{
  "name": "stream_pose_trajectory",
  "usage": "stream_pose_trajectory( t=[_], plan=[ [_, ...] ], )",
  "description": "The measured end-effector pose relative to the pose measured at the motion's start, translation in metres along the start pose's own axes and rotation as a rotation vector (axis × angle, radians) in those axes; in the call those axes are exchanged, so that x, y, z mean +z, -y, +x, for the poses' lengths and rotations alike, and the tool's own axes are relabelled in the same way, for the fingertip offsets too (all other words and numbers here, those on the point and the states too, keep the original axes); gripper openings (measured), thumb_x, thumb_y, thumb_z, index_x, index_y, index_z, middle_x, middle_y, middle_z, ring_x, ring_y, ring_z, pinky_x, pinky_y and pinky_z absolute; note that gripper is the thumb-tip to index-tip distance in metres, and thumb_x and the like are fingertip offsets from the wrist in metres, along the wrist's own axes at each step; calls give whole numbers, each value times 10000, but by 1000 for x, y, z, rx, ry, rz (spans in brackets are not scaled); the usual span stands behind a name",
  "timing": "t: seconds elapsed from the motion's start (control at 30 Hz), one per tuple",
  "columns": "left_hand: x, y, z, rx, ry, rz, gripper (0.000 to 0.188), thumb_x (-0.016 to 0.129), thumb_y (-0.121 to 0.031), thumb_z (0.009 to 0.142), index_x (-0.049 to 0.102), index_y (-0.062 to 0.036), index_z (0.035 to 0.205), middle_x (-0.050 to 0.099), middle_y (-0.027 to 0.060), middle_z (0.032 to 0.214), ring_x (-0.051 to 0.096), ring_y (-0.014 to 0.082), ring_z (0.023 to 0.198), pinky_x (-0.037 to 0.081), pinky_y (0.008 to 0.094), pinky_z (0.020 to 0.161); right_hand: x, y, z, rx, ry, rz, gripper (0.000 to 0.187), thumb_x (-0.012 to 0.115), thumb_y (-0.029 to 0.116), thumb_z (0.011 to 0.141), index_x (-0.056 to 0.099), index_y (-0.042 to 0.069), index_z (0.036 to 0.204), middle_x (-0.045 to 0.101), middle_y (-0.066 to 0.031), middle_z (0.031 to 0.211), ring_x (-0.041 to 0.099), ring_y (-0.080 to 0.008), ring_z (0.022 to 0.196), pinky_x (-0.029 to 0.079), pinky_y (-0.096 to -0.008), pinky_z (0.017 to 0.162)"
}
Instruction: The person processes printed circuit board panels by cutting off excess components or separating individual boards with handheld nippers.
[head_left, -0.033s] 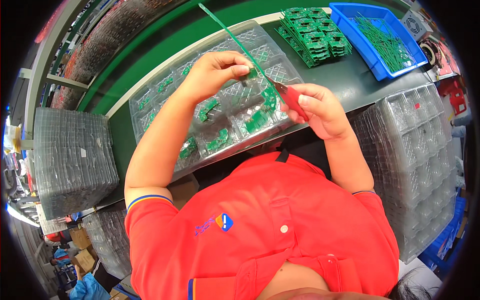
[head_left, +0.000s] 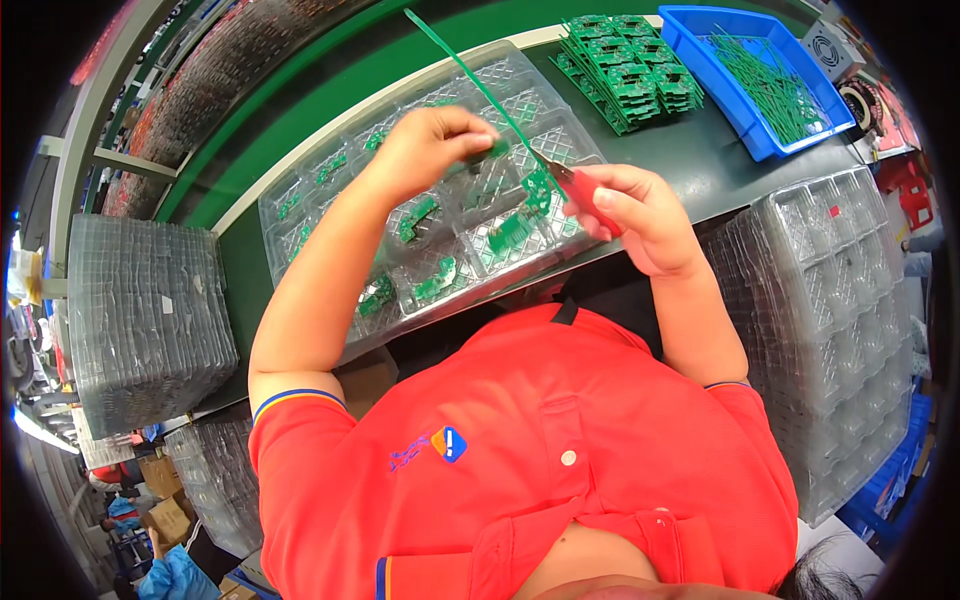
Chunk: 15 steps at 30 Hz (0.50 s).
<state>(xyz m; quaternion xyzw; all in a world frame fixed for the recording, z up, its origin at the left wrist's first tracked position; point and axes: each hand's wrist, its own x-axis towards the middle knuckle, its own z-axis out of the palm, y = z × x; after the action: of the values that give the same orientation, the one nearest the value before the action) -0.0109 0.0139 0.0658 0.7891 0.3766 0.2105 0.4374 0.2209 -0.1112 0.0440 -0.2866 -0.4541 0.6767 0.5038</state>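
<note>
My left hand (head_left: 432, 150) is over the clear plastic tray, thumb and fingers pinched on a small green circuit board (head_left: 497, 148), blurred and partly hidden. Closed around red-handled cutters (head_left: 592, 200), my right hand (head_left: 645, 215) also keeps hold of a long thin green strip (head_left: 470, 78). That strip slants up to the far left, past the cutters' dark jaws. Below the jaws are more green board pieces (head_left: 515, 232); whether they hang from the strip or lie in the tray I cannot tell. Several small boards (head_left: 435, 280) sit in the compartments of the tray (head_left: 395, 325).
Stacked green board panels (head_left: 630, 75) stand at the far right, beside a blue bin (head_left: 690, 75) of green offcut strips (head_left: 765, 90). Piles of clear trays rise at the left (head_left: 150, 310) and right (head_left: 835, 330). A metal frame post (head_left: 85, 110) is at the far left.
The small board in my left hand has come slightly away from the strip. The strip's far end has shifted a little to the right, and the cutters have moved slightly.
</note>
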Motion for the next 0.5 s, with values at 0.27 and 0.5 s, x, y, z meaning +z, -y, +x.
stream_pose_trajectory(
  t=[0.27, 0.5],
  plan=[
    [26, -5, -12, 215, -123, 468, 174, 609, -179, 793, 659, -44, 891, 645, 84, 802, 585, 106, 693, 460, 262, 657, 8, 1, -5, -192, -213, -592, 294, 595, 70, 784, 580, -22, 1063, 601, -69, 938, 546, -115, 850, 422, -233, 715],
    [36, -37, -20, -228, 200, -216, 277, 583, -274, 805, 539, -40, 663, 509, -19, 589, 463, 61, 529, 386, 209, 496, 11, -7, -4, -480, -284, -1096, 316, 640, 76, 711, 601, 32, 1022, 589, -113, 847, 575, -225, 762, 450, -287, 680]
  ],
)
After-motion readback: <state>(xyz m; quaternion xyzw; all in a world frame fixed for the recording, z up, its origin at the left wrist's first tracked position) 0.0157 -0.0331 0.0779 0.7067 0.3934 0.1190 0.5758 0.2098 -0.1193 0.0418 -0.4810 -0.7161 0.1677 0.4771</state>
